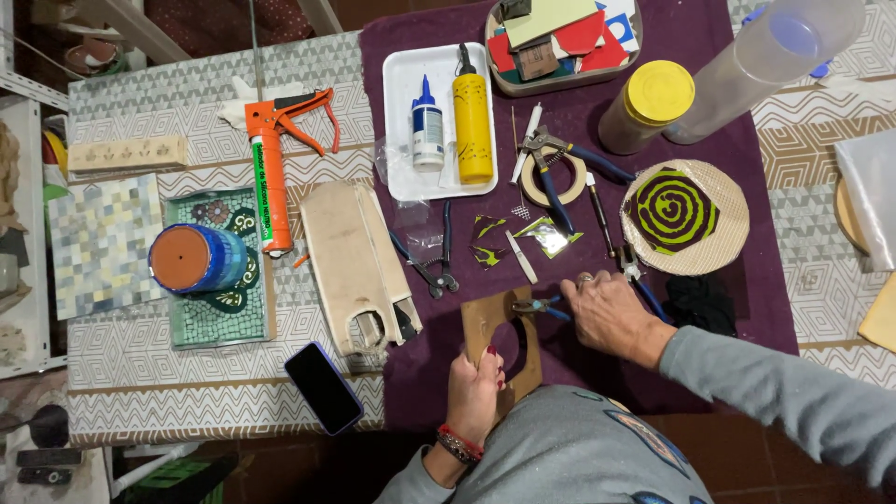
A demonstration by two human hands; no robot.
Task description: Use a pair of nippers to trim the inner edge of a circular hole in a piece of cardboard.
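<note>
A purple cloth (579,131) covers the table beneath both hands; a round woven mat with a green spiral mosaic (684,217) lies just beyond the right hand. The left hand (473,392) grips the near edge of a brown cutout board (487,322), fingers closed on it; the right hand (609,313) closes around small blue-handled pliers (539,305), whose tip rests over the board.

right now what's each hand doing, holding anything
Left hand: closed on the edge of the brown board with a round hole.
Right hand: on the small blue-handled pliers; grip unclear.
</note>
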